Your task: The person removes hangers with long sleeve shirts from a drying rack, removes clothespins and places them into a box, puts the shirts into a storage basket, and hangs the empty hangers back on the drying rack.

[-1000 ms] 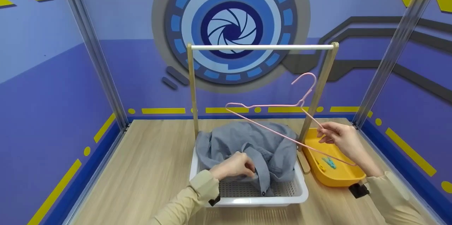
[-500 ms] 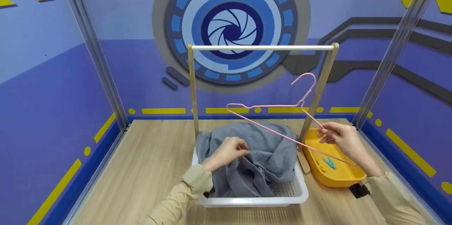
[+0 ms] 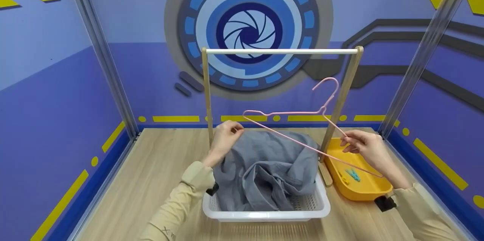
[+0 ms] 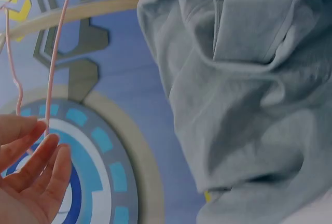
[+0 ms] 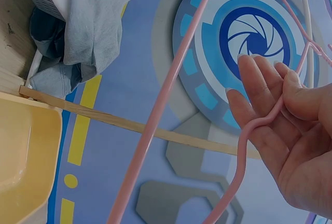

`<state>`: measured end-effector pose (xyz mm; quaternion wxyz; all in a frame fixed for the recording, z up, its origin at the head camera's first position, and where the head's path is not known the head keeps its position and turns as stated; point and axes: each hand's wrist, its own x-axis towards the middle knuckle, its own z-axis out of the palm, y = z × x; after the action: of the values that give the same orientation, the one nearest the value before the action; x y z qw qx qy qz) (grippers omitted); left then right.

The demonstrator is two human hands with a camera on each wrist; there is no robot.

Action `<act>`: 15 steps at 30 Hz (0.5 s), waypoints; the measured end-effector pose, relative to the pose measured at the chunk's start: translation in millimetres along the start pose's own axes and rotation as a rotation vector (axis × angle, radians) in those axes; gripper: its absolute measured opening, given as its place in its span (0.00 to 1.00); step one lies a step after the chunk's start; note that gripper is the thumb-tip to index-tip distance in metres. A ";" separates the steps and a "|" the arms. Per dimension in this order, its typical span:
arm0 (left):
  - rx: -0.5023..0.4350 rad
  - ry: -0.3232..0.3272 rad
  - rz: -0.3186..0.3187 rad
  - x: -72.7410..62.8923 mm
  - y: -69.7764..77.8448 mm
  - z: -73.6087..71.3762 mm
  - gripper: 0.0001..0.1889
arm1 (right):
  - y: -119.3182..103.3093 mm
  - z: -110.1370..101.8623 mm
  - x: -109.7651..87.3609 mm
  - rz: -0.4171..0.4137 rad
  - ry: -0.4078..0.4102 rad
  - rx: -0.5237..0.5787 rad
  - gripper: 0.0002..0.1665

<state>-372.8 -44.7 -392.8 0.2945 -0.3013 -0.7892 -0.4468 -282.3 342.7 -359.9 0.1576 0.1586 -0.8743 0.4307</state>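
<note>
A pink clothes hanger (image 3: pixel 289 112) is held up at a tilt above a grey cloth garment (image 3: pixel 264 150). My right hand (image 3: pixel 365 148) pinches the hanger's right shoulder wire between thumb and fingers, plain in the right wrist view. My left hand (image 3: pixel 226 139) is raised at the garment's far left, just below the hanger's left end. In the left wrist view its fingers (image 4: pixel 52 164) are loosely bent with nothing visible between them, and the hanger wire passes behind them. The garment lies bunched in a white plastic basket (image 3: pixel 266 216), partly over its rim.
A rack with a white bar (image 3: pixel 281 51) and wooden posts stands behind the basket. To the right, a yellow tray (image 3: pixel 363 193) holds teal clothespins (image 3: pixel 352 174) and a yellow clothespin (image 3: pixel 343 178). Printed walls with metal posts enclose the wooden table (image 3: pixel 151 173).
My left hand has gone from the garment's front up to its far left side. The garment's front part now spreads lower in the basket. The right hand and hanger have stayed put.
</note>
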 end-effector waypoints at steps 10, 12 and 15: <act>0.075 0.177 0.041 28.8 -12.1 -35.1 0.03 | -1.6 -1.8 0.5 0.004 -0.008 0.015 0.10; 0.083 0.202 0.038 34.1 -13.5 -41.7 0.03 | -2.3 -2.4 0.7 0.013 -0.011 0.012 0.10; 0.085 0.230 0.023 41.1 -16.0 -51.0 0.01 | -3.8 -3.2 0.8 0.028 -0.018 0.017 0.10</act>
<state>-401.1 -87.7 -349.3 0.4009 -0.2444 -0.7648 -0.4412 -281.0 343.0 -355.1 0.1426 0.1516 -0.8742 0.4387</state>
